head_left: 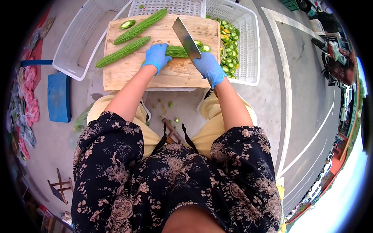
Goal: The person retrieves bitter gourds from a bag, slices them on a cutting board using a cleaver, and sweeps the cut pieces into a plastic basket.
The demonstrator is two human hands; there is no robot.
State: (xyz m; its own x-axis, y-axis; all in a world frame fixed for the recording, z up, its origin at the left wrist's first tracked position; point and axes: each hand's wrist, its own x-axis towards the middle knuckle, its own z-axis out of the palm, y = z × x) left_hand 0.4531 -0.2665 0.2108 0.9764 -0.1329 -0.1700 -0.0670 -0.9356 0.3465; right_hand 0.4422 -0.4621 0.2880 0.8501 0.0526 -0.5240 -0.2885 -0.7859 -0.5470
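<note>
Blue gloves cover both our hands at the top centre of the frame. Our left hand (157,57) curls over the left end of a bumpy green gourd (177,51), which lies crosswise on a wooden cutting board (128,79), right of the board's middle. Our right hand (210,69) is closed around the handle end of a broad knife (185,38), whose blade slants toward the upper left and crosses in front of the gourd's right part; we cannot tell whether the edge has entered the flesh. Just right of the blade we see a pale-centred cut piece (206,48).

Toward the board's upper left lie an upper whole gourd (140,27) and a lower whole gourd (124,52), both slanting, with a small cut chunk (127,24) near the upper one. At the upper right, a white crate (250,58) holds many green slices (232,50), a few of them yellowish. Another white basket (69,50) stands at the upper left. Below the board, scraps (170,104) dot the ground between our legs.
</note>
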